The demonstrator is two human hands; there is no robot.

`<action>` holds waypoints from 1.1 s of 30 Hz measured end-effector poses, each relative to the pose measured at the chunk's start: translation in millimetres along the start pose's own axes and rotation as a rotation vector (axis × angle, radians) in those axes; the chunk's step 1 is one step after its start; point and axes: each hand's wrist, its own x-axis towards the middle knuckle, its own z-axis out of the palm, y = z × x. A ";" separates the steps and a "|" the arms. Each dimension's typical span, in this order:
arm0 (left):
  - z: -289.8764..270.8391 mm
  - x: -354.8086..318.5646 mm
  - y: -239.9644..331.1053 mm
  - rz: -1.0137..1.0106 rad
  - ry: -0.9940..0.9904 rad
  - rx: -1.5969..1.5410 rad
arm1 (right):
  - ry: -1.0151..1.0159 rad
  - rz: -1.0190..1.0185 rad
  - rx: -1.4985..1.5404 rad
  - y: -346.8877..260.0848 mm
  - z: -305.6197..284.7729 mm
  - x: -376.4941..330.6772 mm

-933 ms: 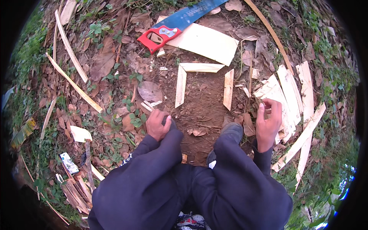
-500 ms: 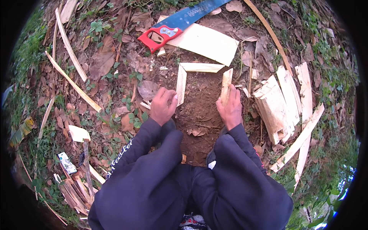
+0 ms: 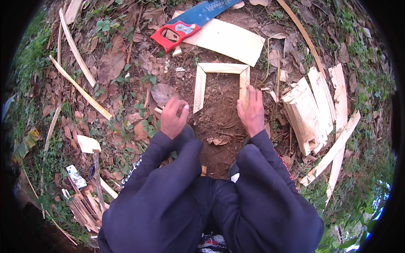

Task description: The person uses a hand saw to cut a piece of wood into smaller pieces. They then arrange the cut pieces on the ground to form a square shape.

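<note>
On the bare patch of dirt [image 3: 219, 122] before our knees, three wood strips [image 3: 221, 67] form an open frame. Our right hand [image 3: 252, 111] lies flat, grip apart, steadying the right strip [image 3: 244, 84]; our left hand [image 3: 174, 118] hovers curled, empty, beside the left strip [image 3: 199, 87].

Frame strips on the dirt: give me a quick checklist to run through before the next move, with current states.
1. Top strip meets left strip at the corner: ok, mitred ends look closed.
2. Top strip meets right strip at the corner: ok, ends touch.
3. Right hand on the right strip: ok, fingers rest on its lower end.
4. Left hand on the left strip: not ok, it sits beside it, apart.
5. Fourth, bottom side in place: not ok, frame is open toward the knees.
6. Saw clear of the frame: ok, lying beyond on the board.
</note>
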 end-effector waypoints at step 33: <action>14.3 -11.5 -0.7 -0.070 -0.160 -0.019 | 0.131 0.017 -0.177 62.8 -39.5 -130.3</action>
